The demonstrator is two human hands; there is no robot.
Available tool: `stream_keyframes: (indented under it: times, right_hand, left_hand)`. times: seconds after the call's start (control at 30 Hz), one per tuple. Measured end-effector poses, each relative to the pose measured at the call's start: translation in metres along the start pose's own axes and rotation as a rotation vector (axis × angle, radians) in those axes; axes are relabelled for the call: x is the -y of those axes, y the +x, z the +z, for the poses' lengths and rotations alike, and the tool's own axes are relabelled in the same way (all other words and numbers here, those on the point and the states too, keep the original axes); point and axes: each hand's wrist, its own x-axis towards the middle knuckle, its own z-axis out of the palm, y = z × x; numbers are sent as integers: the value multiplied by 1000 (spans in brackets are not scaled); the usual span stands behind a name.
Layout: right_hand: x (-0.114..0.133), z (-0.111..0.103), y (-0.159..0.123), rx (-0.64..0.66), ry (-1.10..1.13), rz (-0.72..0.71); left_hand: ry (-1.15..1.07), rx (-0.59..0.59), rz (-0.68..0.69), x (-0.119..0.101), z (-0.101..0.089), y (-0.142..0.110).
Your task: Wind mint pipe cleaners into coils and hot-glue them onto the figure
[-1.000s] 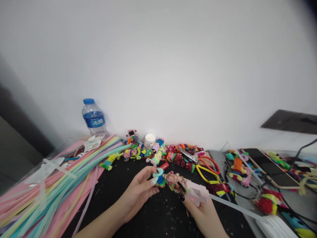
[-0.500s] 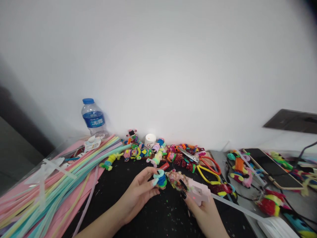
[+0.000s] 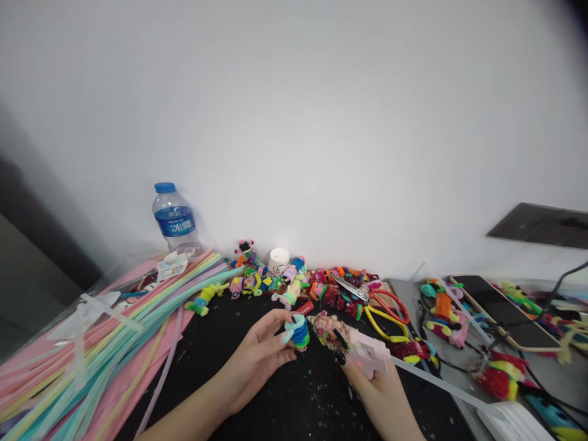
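Left fingers (image 3: 274,316) hold a fuzzy coil (image 3: 301,335), right fingers (image 3: 358,378) a glue gun (image 3: 373,351).

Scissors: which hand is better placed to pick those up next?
Probably the right hand: it is nearer the scissors, though it holds the glue gun and would need freeing first. The left hand is farther off and holds the blue piece.

Craft workspace (image 3: 206,343), pipe cleaners (image 3: 160,306), glue gun (image 3: 370,354), scissors (image 3: 362,294)
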Motion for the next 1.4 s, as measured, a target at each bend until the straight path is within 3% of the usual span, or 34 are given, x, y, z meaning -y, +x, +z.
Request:
stream_keyframes:
  times: [0.17, 0.37, 0.67, 0.8, 0.97, 1.17, 1.3, 1.4]
  right_hand:
    - [6, 1, 1, -2, 5, -29]
    - [17, -1, 2, 83, 9, -68]
    - [-1, -3, -5, 5, -142, -31]
    - [10, -6, 1, 11, -224, -52]
    - [15, -4, 5, 89, -404, 1]
    - [13, 0, 0, 130, -598, -130]
    - [27, -2, -3, 101, -494, -348]
    - [34, 1, -6, 203, -421, -489]
  left_hand:
    - [0, -13, 3, 0, -1, 2]
    - [8, -33, 9, 0, 0, 1]
    - [26, -71, 20, 0, -1, 2]
    - [94, -216, 121, -1, 0, 4]
    - [374, -365, 265, -2, 0, 5]
    - [580, -293, 394, 1, -1, 4]
    - [710, -185, 350, 8, 0, -2]
    - [871, -78, 289, 12, 4, -8]
